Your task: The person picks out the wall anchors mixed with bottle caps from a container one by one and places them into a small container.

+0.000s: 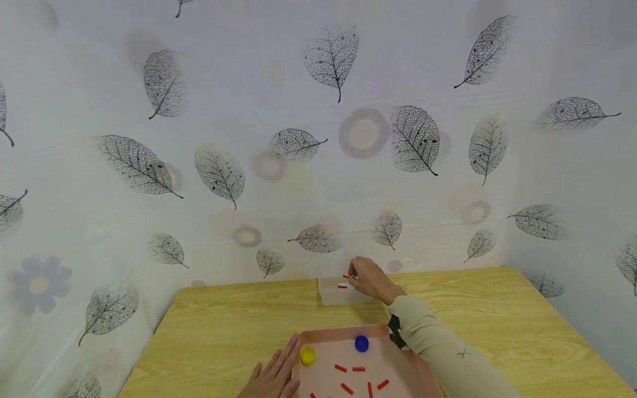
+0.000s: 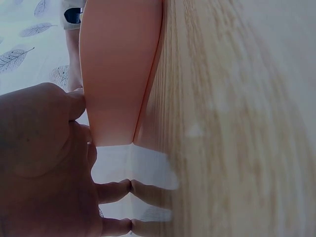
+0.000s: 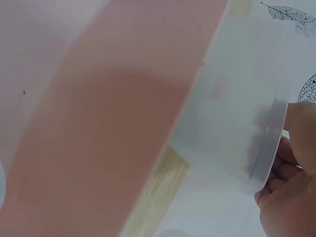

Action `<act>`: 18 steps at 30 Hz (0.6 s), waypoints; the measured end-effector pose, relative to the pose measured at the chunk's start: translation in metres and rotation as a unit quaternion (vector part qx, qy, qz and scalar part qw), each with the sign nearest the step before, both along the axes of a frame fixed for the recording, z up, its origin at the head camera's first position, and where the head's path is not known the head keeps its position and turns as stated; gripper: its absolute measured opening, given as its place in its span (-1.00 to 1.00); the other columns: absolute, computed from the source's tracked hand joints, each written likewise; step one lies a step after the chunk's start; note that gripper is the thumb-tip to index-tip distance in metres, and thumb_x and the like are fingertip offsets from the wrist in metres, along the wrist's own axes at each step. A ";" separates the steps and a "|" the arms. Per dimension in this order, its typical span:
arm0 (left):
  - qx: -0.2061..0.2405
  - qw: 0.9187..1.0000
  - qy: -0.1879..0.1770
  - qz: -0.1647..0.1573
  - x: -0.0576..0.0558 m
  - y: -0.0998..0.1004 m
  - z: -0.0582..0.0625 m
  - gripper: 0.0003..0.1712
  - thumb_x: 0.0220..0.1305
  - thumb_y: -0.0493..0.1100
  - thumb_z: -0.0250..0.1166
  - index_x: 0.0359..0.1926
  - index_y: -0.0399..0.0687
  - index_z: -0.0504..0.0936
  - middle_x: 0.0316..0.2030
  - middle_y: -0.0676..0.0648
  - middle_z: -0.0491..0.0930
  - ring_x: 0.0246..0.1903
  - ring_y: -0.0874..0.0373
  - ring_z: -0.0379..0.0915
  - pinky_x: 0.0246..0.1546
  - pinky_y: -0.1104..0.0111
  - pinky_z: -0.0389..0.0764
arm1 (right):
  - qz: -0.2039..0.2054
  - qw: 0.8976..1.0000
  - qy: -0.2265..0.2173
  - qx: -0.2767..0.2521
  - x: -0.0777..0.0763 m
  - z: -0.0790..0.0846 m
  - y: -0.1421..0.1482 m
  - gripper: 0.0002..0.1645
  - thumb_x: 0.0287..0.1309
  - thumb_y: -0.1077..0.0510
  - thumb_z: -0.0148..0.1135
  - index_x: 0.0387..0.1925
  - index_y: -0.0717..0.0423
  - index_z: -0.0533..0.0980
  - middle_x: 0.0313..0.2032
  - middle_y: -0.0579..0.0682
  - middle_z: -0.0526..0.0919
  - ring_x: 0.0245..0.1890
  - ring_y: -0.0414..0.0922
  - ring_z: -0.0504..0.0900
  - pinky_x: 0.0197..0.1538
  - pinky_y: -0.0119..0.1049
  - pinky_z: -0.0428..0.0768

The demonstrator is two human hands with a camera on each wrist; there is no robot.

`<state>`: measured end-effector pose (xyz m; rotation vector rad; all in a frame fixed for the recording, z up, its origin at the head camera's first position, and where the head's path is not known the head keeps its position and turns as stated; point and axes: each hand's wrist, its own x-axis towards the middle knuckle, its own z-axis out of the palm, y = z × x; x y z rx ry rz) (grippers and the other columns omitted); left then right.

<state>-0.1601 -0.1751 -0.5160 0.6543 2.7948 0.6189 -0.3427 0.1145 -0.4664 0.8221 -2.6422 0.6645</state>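
Left hand (image 1: 272,376), fingers extended, presumably steadies pink rectangular tray (image 1: 335,335). Beyond tray, right hand (image 1: 372,279) pinches red stick (image 1: 345,276) at translucent plastic box (image 1: 343,298).

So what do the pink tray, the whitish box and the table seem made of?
Pink tray: probably plastic, smooth with a soft sheen; its wall curves evenly. Whitish box: likely frosted plastic, since blurred shapes show through. Table: wood or wood-look laminate, glossy, with visible grain and reflections.
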 end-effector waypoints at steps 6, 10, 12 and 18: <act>0.001 1.000 0.006 -0.006 0.000 -0.001 0.000 -0.29 0.44 0.31 -0.34 0.51 0.27 -0.20 0.48 0.22 -0.29 0.30 -0.29 0.09 0.00 -0.46 0.06 | -0.003 1.000 0.005 -0.004 0.000 0.000 -0.001 -0.90 0.05 0.33 0.28 -0.48 0.16 0.51 -0.50 -0.04 0.49 -0.47 -0.16 0.45 -0.36 -0.27 0.49; -0.001 1.000 0.003 -0.010 0.001 -0.001 -0.001 -0.28 0.44 0.31 -0.35 0.50 0.27 -0.21 0.48 0.22 -0.30 0.30 -0.29 0.09 0.00 -0.46 0.06 | -0.003 1.000 -0.001 -0.011 0.002 0.002 0.001 -0.92 0.07 0.31 0.28 -0.45 0.16 0.51 -0.47 -0.05 0.49 -0.45 -0.17 0.46 -0.35 -0.29 0.50; -0.001 1.000 0.006 -0.010 0.001 -0.001 -0.002 -0.28 0.44 0.31 -0.35 0.50 0.27 -0.22 0.48 0.22 -0.30 0.30 -0.29 0.09 0.00 -0.46 0.07 | 0.003 1.000 -0.002 -0.021 0.005 0.006 0.002 -0.93 0.08 0.31 0.28 -0.43 0.16 0.51 -0.45 -0.05 0.49 -0.44 -0.16 0.47 -0.34 -0.29 0.51; 0.000 1.000 0.019 -0.007 0.002 -0.002 -0.005 -0.29 0.44 0.30 -0.35 0.50 0.28 -0.23 0.48 0.22 -0.31 0.32 -0.26 0.07 0.01 -0.46 0.06 | 0.021 0.999 -0.009 -0.035 0.018 0.019 0.005 -0.93 0.11 0.28 0.28 -0.37 0.14 0.52 -0.41 -0.07 0.50 -0.40 -0.15 0.50 -0.31 -0.31 0.53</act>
